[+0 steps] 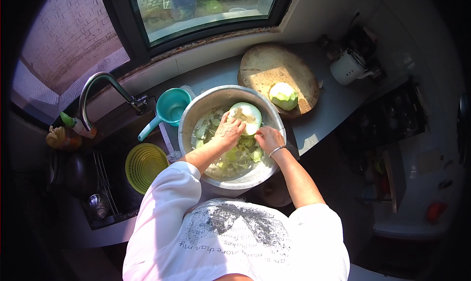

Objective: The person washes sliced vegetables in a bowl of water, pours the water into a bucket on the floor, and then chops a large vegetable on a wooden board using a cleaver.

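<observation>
A large metal basin stands before me, with pale green peelings and whitish scraps lying in it. Inside it, a cut gourd half with a pale green rim shows its white, partly hollowed face. My left hand grips this half, its fingers across the near left part of the cut face. My right hand is at the lower right edge of the gourd, fingers bent together; whether they pinch something is hidden. A peeled pale green gourd piece rests on the round wooden chopping board behind the basin.
Left of the basin are a turquoise dipper and a yellow-green colander in the dark sink. A curved metal faucet rises behind. A white kettle and a dark stove stand right.
</observation>
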